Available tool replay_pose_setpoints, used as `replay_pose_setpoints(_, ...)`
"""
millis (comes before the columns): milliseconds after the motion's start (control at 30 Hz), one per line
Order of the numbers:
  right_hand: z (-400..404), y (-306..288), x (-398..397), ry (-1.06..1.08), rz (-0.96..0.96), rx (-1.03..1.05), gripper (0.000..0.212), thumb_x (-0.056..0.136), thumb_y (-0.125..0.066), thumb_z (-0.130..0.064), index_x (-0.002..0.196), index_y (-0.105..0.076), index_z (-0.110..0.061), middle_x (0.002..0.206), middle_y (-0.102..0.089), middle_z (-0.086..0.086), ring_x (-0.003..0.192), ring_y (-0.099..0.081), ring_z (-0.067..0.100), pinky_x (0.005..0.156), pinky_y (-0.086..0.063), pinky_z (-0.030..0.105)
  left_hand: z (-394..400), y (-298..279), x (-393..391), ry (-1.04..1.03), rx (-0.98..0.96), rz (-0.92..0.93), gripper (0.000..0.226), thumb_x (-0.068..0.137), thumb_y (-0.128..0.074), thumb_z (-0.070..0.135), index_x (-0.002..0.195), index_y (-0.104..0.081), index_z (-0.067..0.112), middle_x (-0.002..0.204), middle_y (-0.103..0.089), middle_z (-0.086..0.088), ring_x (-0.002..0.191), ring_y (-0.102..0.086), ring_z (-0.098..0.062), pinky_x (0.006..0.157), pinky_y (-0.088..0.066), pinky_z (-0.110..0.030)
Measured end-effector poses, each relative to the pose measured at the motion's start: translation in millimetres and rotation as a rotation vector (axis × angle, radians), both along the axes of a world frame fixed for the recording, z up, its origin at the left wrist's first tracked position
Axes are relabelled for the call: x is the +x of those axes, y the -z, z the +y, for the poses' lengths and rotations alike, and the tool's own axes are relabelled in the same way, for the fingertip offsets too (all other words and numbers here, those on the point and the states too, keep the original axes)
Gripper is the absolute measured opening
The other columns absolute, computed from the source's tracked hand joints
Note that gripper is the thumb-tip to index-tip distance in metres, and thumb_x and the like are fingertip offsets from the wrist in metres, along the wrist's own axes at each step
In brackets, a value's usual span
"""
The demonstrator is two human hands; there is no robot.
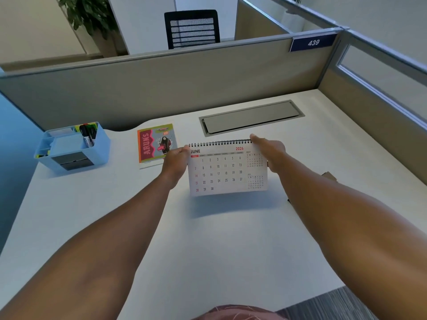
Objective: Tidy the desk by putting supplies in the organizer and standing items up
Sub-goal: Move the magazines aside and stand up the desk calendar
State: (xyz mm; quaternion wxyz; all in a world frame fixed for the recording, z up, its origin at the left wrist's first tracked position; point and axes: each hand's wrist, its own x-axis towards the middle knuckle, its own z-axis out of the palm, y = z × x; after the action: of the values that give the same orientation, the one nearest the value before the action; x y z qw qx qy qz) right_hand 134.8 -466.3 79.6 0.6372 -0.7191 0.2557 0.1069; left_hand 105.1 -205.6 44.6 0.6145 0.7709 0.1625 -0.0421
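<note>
From the head camera we looked down at a white tabletop (115, 215) walled by grey cubicle partitions (161, 88). At its middle we held a spiral-bound desk calendar (227, 168), upright and tilted slightly back, its page reading June 2026 with small May and July grids down the right side. Its lower edge sat at or just above the tabletop; we could not tell whether it touched, though a shadow lay beneath it.

Our left hand (176, 160) grasped the calendar's left edge near the top corner, the fingers curled round behind the card and the thumb at the front by the spiral binding. Our right hand (270, 153) took the right edge: a fingertip lay on the top right corner at the end of the wire coil, and the rest of the hand wrapped the side of the card. Both grips were closed onto the calendar.

Just behind our left hand a colourful booklet (155, 144) with the word ARUNS lay flat on the tabletop, partly hidden by that hand. Well to the left stood a light blue desk organizer (74, 148), with dark markers (89, 135) upright in its rear right compartment and small dark drawers at its front. Behind the calendar a grey cable-tray cover (251, 117) was set into the tabletop. A blue plate (313, 42) on the partition read 439, and a black mesh office chair (193, 28) stood beyond it.
</note>
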Motion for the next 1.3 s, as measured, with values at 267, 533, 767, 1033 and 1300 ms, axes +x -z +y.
replay_pose_setpoints(267, 5.0, 7.7, -4.9, -0.05, -0.07, -0.074, 0.03, 0.085, -0.074, -0.041, 0.078, -0.063, -0.014, 0.087, -0.074, 0.006, 0.08, -0.072, 0.025, 0.075, -0.061, 0.038, 7.9, 3.2, -5.6, -0.047, -0.062, 0.01, 0.034, 0.1, -0.052, 0.033, 0.077, -0.074, 0.02, 0.091, -0.077, -0.001, 0.095, -0.067, -0.03, 0.097, -0.051, -0.05)
replay_pose_setpoints(533, 5.0, 20.3, -11.9, -0.079, -0.067, -0.147, 0.039, 0.091, -0.069, -0.016, 0.128, -0.056, -0.013, 0.109, -0.067, 0.007, 0.093, -0.064, 0.025, 0.063, -0.049, 0.028, 7.4, 14.2, -15.5, -0.095, 0.047, -0.075, 0.022, 0.09, -0.073, 0.023, 0.104, -0.061, 0.011, 0.102, -0.073, -0.002, 0.095, -0.068, -0.02, 0.079, -0.056, -0.033)
replay_pose_setpoints(767, 4.5, 28.3, -20.5, -0.116, -0.138, -0.153, 0.027, 0.099, -0.057, -0.021, 0.123, -0.057, -0.011, 0.11, -0.065, 0.005, 0.099, -0.061, 0.025, 0.069, -0.048, 0.03, 9.3, 16.6, -16.7, -0.16, 0.071, -0.07, 0.036, 0.087, -0.075, 0.019, 0.112, -0.048, 0.018, 0.107, -0.074, 0.0, 0.093, -0.069, -0.015, 0.081, -0.054, -0.032)
replay_pose_setpoints(1033, 6.6, 34.5, -25.3, -0.086, -0.159, -0.029, 0.024, 0.1, -0.052, -0.027, 0.123, -0.053, -0.02, 0.105, -0.068, 0.005, 0.092, -0.068, 0.023, 0.066, -0.057, 0.034, 13.7, 13.1, -19.1, -0.128, -0.049, -0.086, 0.027, 0.092, -0.07, 0.016, 0.117, -0.059, 0.014, 0.111, -0.07, -0.002, 0.101, -0.067, -0.019, 0.072, -0.053, -0.024)
replay_pose_setpoints(1300, 4.0, 34.4, -15.6, -0.024, -0.125, 0.004, 0.024, 0.099, -0.054, -0.028, 0.123, -0.057, -0.025, 0.102, -0.07, 0.003, 0.09, -0.069, 0.022, 0.07, -0.058, 0.037, -6.0, 2.7, -12.7, -0.129, -0.293, -0.013, 0.014, 0.103, -0.052, 0.019, 0.104, -0.067, 0.021, 0.096, -0.071, 0.003, 0.082, -0.066, -0.016, 0.07, -0.058, -0.034)
